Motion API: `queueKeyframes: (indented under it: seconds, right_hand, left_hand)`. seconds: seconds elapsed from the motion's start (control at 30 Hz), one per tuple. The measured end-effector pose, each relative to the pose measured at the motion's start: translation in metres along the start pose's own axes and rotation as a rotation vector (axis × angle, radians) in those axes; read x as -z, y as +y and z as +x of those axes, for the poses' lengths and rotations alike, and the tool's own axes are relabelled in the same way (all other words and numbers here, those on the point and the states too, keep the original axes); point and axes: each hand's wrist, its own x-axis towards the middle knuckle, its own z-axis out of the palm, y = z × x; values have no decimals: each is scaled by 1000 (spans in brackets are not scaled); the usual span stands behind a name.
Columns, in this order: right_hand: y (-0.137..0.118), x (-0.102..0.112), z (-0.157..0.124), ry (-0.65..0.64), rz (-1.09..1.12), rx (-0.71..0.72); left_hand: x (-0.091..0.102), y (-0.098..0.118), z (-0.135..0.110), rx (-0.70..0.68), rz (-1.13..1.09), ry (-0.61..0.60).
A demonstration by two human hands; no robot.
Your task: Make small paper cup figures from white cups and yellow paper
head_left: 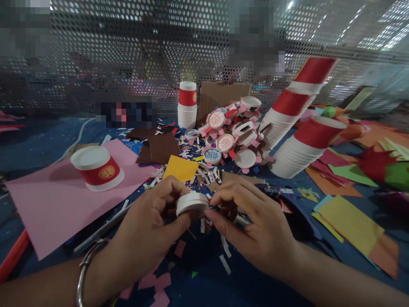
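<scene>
A small white cut-off cup bottom (192, 204) is held low over the blue table, pinched from both sides. My left hand (150, 230), with a metal bangle on its wrist, grips its left rim with thumb and fingers. My right hand (252, 221) pinches its right side with curled fingers; something dark and reddish sits under those fingers, too hidden to name. Paper scraps (204, 170) lie scattered under and beyond both hands.
An upturned red-and-white cup (97, 167) stands on a pink sheet (47, 200) at left. Behind lie a yellow card (180, 167), brown card (161, 147), a pile of decorated cup bottoms (230, 136), cup stacks (187, 104) (303, 145), and coloured paper (354, 221) at right. A perforated screen (159, 42) backs the table.
</scene>
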Motion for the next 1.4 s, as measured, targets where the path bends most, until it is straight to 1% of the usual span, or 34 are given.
queueKeyframes:
  seconds: [0.23, 0.33, 0.4, 0.53, 0.6, 0.73, 0.83, 0.93, 1.07, 1.23, 1.3, 1.4]
  right_hand:
    - [-1, 2, 1, 21, -22, 22]
    - [-1, 1, 0, 16, -14, 28]
    - [0, 1, -1, 3, 0, 27]
    - [1, 1, -1, -48, 18, 37]
    - [2, 2, 1, -58, 29, 28]
    - [3, 6, 4, -40, 24, -53]
    - [3, 8, 5, -63, 42, -83]
    - [3, 8, 5, -80, 58, -71]
    - [5, 6, 5, -113, 72, -68]
    - [7, 3, 4, -144, 137, -43]
    - [7, 2, 3, -142, 142, -41]
    - [6, 3, 3, -150, 135, -76]
  left_hand:
    - [1, 1, -1, -117, 132, -33]
    - [3, 3, -1, -125, 202, -38]
    - [3, 3, -2, -124, 234, -67]
    - [2, 2, -2, -169, 298, -121]
    - [2, 0, -3, -190, 319, -91]
    - [3, -1, -4, -220, 322, -9]
    - [5, 1, -5, -243, 287, -16]
    - [6, 3, -6, -272, 262, -35]
    - [6, 6, -5, -319, 306, -31]
    - [6, 7, -4, -336, 362, -66]
    - [5, 7, -3, -331, 371, -60]
    - [4, 7, -3, -270, 347, -46]
